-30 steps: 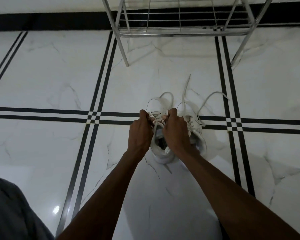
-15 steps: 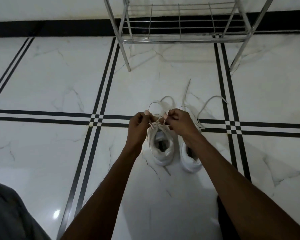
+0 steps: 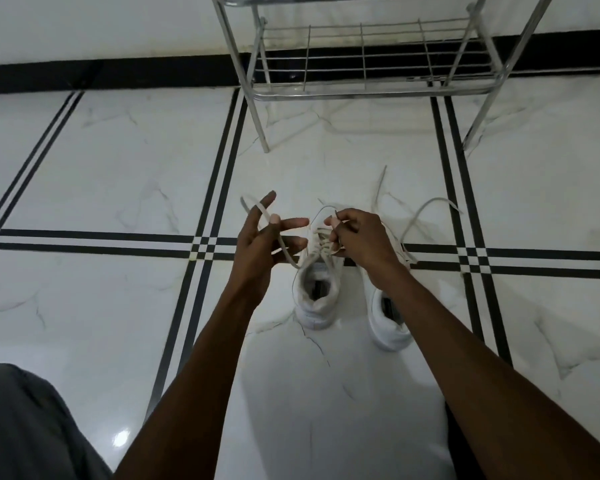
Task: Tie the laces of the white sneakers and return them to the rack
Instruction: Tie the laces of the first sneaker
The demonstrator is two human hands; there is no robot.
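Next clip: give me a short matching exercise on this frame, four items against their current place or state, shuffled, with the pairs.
Items:
1. left hand
2. right hand
3. right sneaker
4. shoe rack

States:
A. stands by the wall, lowest shelf bare
B. fingers spread, a lace draped across them
C. on the floor, laces lying loose
D. pinching laces over the left sneaker

Pairs: 1-B, 2-D, 3-C, 4-A
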